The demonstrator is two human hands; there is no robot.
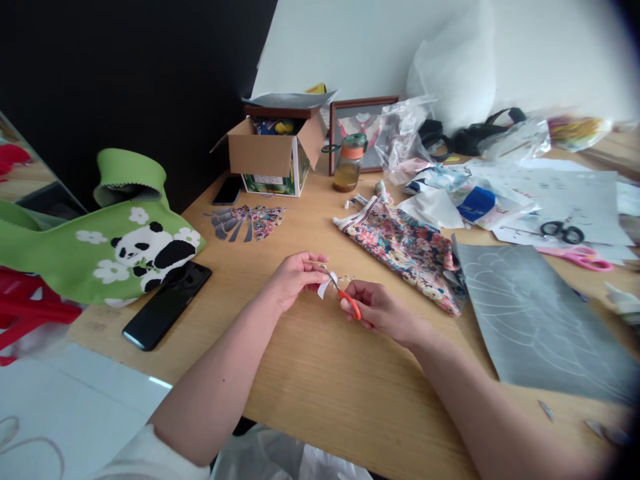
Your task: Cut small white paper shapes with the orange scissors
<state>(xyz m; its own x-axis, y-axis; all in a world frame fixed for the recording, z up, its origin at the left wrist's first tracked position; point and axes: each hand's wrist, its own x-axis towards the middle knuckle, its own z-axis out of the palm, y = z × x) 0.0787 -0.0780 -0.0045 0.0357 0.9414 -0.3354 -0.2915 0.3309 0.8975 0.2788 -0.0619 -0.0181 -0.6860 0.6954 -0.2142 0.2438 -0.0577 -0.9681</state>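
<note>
Over the middle of the wooden table (320, 373), my left hand (295, 277) pinches a small white scrap of paper or fabric (325, 287) between its closed fingers. My right hand (377, 310) is closed around small orange-handled scissors (349, 301), whose blades point up and left into the scrap. Both hands hover just above the tabletop, almost touching each other. The scrap's pattern is too small to make out.
A black phone (167, 303) and a green panda bag (100, 250) lie left. Floral fabric (405, 247), a grey traced sheet (535, 320), black scissors (563, 231) and pink scissors (583, 258) lie right. A cardboard box (273, 153), a jar (349, 163) and cut fan pieces (247, 220) sit behind.
</note>
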